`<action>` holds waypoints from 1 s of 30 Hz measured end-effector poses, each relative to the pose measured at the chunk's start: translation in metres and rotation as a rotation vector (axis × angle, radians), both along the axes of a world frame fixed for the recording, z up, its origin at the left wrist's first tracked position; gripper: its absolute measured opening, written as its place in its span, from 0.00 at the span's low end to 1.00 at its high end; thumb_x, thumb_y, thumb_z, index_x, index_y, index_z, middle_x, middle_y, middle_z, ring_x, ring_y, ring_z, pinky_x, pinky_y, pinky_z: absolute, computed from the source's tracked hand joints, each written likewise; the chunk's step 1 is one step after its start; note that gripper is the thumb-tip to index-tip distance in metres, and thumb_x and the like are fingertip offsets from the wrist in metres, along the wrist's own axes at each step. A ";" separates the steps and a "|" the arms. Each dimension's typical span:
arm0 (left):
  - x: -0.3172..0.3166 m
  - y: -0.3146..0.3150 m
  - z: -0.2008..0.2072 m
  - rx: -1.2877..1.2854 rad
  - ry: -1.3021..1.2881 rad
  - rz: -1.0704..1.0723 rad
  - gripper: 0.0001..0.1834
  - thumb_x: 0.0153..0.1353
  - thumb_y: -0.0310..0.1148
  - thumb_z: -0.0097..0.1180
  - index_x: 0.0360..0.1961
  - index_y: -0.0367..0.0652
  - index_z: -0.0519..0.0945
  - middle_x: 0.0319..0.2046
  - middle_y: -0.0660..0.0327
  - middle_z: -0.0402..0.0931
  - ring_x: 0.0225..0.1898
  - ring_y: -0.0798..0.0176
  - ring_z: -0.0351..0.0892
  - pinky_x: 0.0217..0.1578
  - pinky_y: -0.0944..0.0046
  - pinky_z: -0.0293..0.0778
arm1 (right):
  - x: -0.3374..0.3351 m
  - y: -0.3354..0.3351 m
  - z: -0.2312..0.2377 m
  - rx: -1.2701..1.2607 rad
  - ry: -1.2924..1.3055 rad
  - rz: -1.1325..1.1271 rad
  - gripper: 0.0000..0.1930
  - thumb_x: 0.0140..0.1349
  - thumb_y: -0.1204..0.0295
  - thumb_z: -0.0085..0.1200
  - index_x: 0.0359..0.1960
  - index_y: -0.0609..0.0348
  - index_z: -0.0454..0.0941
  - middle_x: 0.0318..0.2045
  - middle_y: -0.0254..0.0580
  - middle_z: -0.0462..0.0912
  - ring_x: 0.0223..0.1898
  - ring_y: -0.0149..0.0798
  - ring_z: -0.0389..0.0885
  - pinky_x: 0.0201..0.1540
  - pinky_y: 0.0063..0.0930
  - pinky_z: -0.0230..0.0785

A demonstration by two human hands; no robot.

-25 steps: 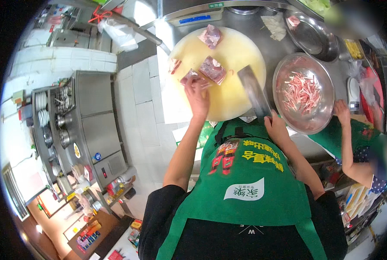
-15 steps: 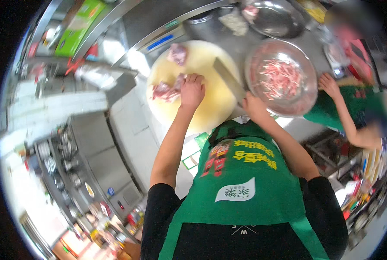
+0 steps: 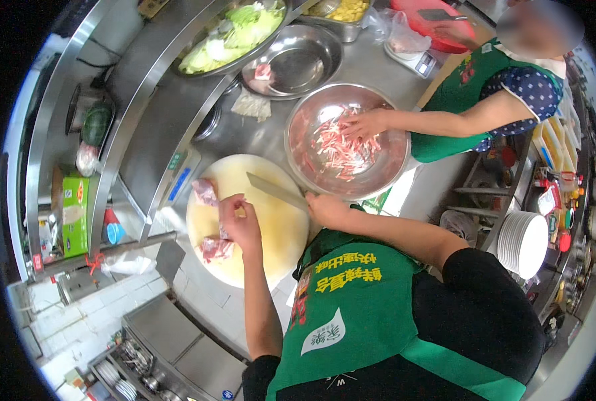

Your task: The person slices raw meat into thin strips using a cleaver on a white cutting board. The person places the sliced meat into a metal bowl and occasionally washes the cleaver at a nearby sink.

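- A grey metal table (image 3: 261,138) runs under everything the hands are near.
- On it sits a round, pale yellow board (image 3: 281,234), right in front of the person.
- A big shiny bowl (image 3: 301,134) is just beside the board, up and to the right. The right hand is the nearer one to it.
- The knife (image 3: 276,191) is long and flat. It slants over the board, from the right hand up and to the left. I can't tell if the blade touches the board.
- The right hand (image 3: 328,210) is closed tight round the knife's handle, by the right edge of the board. Its arm comes in from the right, low across the apron.
- The left hand (image 3: 242,224) is over the left part of the board, with its arm coming up from below. Its fingers are bent, and the thumb curls round. I can't tell if it pinches anything.
- Another person's hand (image 3: 366,125) is inside the bowl.
- The meat chunks lie on the board's left side, left of the blade and apart from it: a top chunk (image 3: 206,192) and a bottom chunk (image 3: 216,249), with more meat partly hidden by the left hand, the nearer hand.
- Thin pink meat strips (image 3: 343,157) lie in the bowl.
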State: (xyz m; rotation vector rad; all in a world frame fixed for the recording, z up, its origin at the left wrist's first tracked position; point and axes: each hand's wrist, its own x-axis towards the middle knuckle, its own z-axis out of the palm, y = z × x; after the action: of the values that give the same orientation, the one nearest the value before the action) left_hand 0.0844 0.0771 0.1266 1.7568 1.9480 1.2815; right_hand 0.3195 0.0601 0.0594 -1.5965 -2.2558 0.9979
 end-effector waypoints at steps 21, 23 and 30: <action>-0.022 -0.064 -0.054 -0.176 0.054 0.686 0.51 0.48 0.44 0.75 0.69 0.38 0.60 0.64 0.36 0.59 0.65 0.31 0.61 0.61 0.39 0.67 | -0.005 0.016 0.024 -0.118 -0.107 0.183 0.17 0.70 0.64 0.48 0.50 0.67 0.69 0.33 0.66 0.84 0.37 0.67 0.84 0.44 0.60 0.76; -0.023 -0.046 -0.064 -0.344 0.255 0.696 0.50 0.48 0.46 0.73 0.68 0.39 0.61 0.64 0.36 0.59 0.64 0.30 0.61 0.60 0.38 0.68 | -0.004 0.018 0.022 -0.119 -0.146 0.181 0.17 0.70 0.63 0.49 0.50 0.66 0.70 0.34 0.66 0.84 0.37 0.68 0.84 0.44 0.62 0.75; -0.039 -0.033 -0.058 -0.427 0.335 0.466 0.44 0.45 0.40 0.70 0.63 0.45 0.62 0.63 0.39 0.59 0.62 0.31 0.60 0.57 0.40 0.71 | -0.009 0.007 0.014 0.040 -0.157 0.127 0.15 0.68 0.65 0.50 0.47 0.65 0.70 0.30 0.65 0.84 0.34 0.67 0.84 0.39 0.61 0.75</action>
State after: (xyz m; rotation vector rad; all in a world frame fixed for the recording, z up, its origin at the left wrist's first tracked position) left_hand 0.0453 0.0443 0.0682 1.4184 2.6888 0.6121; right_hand 0.3103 0.0670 0.0730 -1.5836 -2.4924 0.8774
